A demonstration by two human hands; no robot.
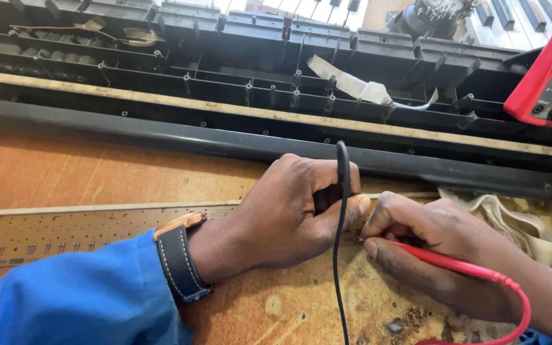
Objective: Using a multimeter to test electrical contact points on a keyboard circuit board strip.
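We see our left hand curled shut around a black test probe, whose tip is hidden behind the fingers while its black lead drops toward six o'clock and runs off the bottom edge. Just at three o'clock from it, almost touching, our right hand pinches a red test probe like a pen, fingers pressed together on it; its point sits in the narrow gap between the two hands and is too small for us to make out what it touches. The red lead loops away toward five o'clock and is cut off at the lower edge. Both hands rest over a long, pale brown circuit board strip that stretches out to nine o'clock across the worn wooden bench; the part of the strip under the hands is hidden. On our left wrist sits a watch with a black strap, beside a blue sleeve. At twelve o'clock lies an opened black keyboard chassis, with a white ribbon cable draped over its ribs. At two o'clock a red multimeter is cropped by the frame, its dial barely visible. A crumpled beige cloth lies beyond our right hand, partly covered by it.
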